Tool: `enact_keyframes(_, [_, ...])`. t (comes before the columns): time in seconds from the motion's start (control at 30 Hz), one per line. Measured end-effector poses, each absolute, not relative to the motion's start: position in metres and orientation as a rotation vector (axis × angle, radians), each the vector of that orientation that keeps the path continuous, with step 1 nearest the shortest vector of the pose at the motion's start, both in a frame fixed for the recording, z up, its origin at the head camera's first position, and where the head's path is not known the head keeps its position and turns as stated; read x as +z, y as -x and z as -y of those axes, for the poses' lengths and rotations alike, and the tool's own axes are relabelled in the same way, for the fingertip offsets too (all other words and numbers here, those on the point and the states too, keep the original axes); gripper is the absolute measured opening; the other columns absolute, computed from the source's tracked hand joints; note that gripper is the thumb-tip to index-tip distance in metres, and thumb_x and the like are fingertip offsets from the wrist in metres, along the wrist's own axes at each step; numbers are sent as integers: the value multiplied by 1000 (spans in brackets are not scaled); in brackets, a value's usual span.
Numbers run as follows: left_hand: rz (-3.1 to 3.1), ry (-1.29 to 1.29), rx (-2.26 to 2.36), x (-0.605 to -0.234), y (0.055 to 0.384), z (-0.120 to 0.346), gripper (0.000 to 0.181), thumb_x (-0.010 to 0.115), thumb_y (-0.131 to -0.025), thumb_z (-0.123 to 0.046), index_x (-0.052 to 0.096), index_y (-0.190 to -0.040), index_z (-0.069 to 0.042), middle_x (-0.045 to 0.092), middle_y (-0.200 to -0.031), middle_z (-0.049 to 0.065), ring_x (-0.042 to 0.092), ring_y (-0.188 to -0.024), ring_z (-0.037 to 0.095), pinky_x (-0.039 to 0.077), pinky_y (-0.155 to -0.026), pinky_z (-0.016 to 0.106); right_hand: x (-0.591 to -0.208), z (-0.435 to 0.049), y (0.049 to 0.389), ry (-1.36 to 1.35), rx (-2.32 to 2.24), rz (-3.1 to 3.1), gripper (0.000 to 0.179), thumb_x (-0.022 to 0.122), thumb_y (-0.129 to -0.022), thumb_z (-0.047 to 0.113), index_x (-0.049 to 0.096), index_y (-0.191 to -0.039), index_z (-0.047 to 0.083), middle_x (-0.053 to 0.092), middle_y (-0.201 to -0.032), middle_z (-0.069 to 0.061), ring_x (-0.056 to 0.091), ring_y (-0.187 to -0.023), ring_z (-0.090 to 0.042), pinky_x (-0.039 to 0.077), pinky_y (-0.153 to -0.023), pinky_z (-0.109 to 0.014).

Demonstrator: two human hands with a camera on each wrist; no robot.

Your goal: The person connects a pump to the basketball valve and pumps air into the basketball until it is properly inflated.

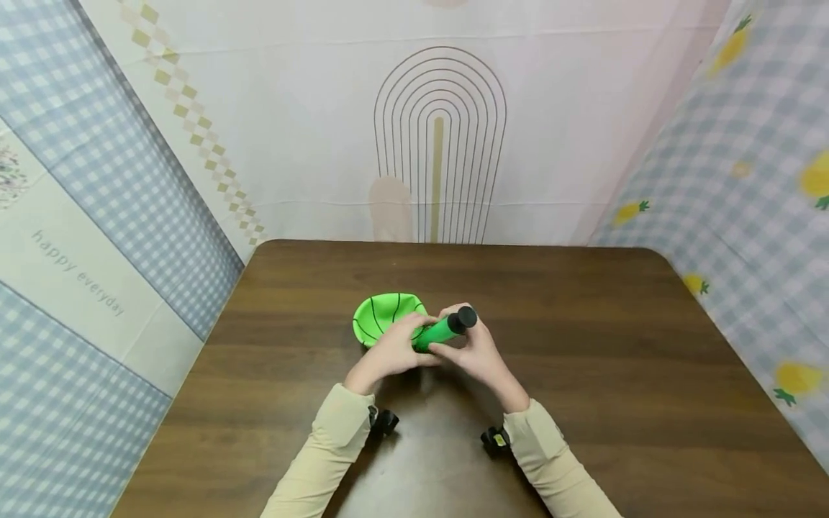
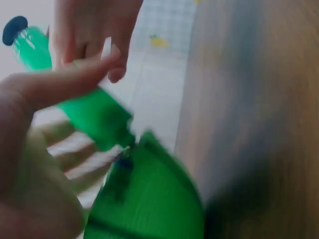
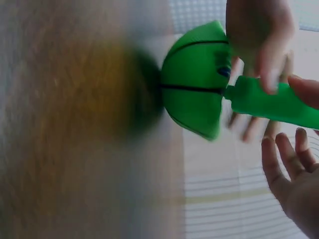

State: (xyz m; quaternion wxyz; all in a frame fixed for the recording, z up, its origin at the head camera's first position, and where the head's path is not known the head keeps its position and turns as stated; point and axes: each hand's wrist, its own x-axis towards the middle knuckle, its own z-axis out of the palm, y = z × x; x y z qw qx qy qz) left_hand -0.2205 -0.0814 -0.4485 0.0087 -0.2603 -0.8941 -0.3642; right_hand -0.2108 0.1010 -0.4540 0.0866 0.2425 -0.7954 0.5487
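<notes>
A limp green ball (image 1: 383, 316) with black seams lies on the table, its upper side sunken like a bowl. Beside it, tilted up toward the right, is a green hand pump (image 1: 434, 334) with a black end. Its narrow tip meets the ball's edge in the right wrist view. My left hand (image 1: 393, 351) holds the pump's lower part, thumb on one side and fingers spread behind. Nearer the black end, my right hand (image 1: 478, 352) grips the barrel with its thumb against it; its other fingers (image 3: 286, 159) are loosely bent beside the pump.
A brown wooden table (image 1: 583, 324) lies under both hands. Patterned cloth (image 1: 311, 129) hangs behind it, with checked cloth (image 1: 725, 216) at the sides. A small black camera (image 1: 386, 422) sits on the left wrist, another (image 1: 495, 440) on the right.
</notes>
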Motion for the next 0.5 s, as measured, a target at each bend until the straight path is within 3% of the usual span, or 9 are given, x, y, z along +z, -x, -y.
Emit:
enact_keyframes(0.07, [2727,919,-1191,-449,221,74,54,79,-80,-25,59,-127,-8,63,-122,8,59,-112,25,45,-99,41,-451,-106,209,-697,1624,2351,51,81,-75,4,54,-118,2,57,-111,-14,53,-99,-7,48,-84,-24])
enact_keyframes(0.2, [2651,1000,-1173,-456,219,62,43,70,-89,-19,57,-130,-10,65,-120,6,61,-102,18,48,-90,34,-441,-117,203,-625,1612,2256,53,77,-79,1,49,-125,1,54,-100,-13,49,-87,-5,43,-72,-20])
enact_keyframes(0.4, [2588,1015,-991,-463,215,51,48,71,-86,-11,58,-131,-18,66,-110,2,57,-84,15,46,-77,30,-436,-133,193,-496,1196,2173,13,73,-84,5,65,-94,7,60,-75,-4,45,-61,-5,39,-55,-19])
enact_keyframes(0.5, [2568,993,-928,-463,214,46,50,72,-84,-10,59,-131,-23,65,-103,1,54,-78,14,42,-74,30,-440,-138,190,-458,1113,2182,6,71,-86,6,66,-87,10,59,-66,-2,41,-52,-2,37,-50,-17])
